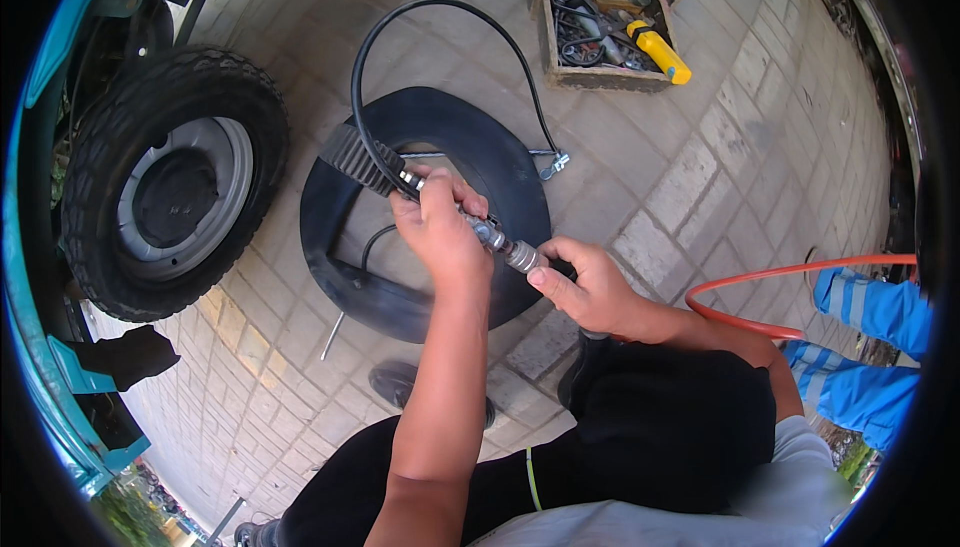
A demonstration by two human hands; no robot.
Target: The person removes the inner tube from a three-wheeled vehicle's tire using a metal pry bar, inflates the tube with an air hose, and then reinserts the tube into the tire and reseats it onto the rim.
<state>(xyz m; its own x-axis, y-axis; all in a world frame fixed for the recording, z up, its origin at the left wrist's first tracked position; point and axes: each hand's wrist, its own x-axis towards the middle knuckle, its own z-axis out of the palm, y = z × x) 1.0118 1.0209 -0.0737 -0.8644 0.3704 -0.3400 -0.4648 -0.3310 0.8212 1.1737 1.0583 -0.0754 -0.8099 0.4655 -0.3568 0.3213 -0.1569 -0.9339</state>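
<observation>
My left hand (444, 228) is closed around the body of a metal air fitting (491, 235) with a black hose attached. My right hand (574, 284) grips the metal quick coupler (523, 256) at the fitting's other end, where the two parts touch. The black hose (442, 3) loops up and over to a metal clamp-like end (556, 164) on the right. Beneath my hands a black rubber inner tube (420, 115) lies on the paving. A black ribbed rubber piece (361, 159) is beside my left hand, over the tube's upper left edge.
A mounted wheel (176, 187) is at the left by a teal vehicle (71, 427). An open wooden toolbox (611, 80) with a yellow-handled tool (660, 51) stands at the top. An orange hose (735, 277) curves on the right, near another person's blue trouser legs (855, 374). A thin metal rod (331, 337) touches the ground.
</observation>
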